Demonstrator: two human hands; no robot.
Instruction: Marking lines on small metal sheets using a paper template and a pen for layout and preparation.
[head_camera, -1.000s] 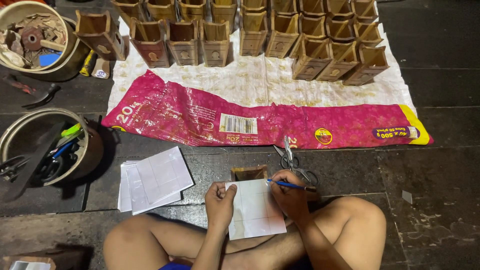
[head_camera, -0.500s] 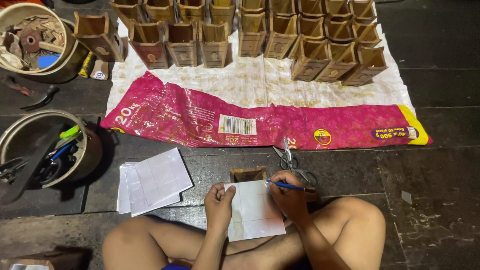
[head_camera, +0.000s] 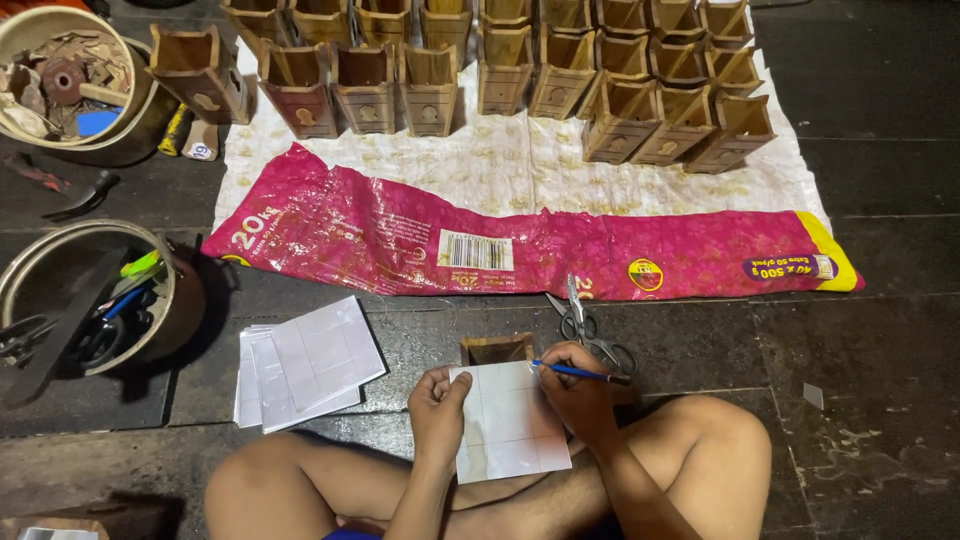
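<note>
Over the crossed legs, the left hand (head_camera: 438, 408) pins a white gridded sheet (head_camera: 510, 420) flat on a wooden box (head_camera: 497, 347), steadying it while the right hand (head_camera: 580, 395), its grip pinched around a blue pen (head_camera: 580, 371), touches the sheet's edge.

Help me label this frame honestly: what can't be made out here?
All in the head view:
- Wooden piece: mostly hidden behind the white sheet.
- Pen: its tip is covered by the right hand.
- Top row of wooden boxes: cut off by the upper edge.
- Tools in the metal bowl: too dark to identify.
</note>
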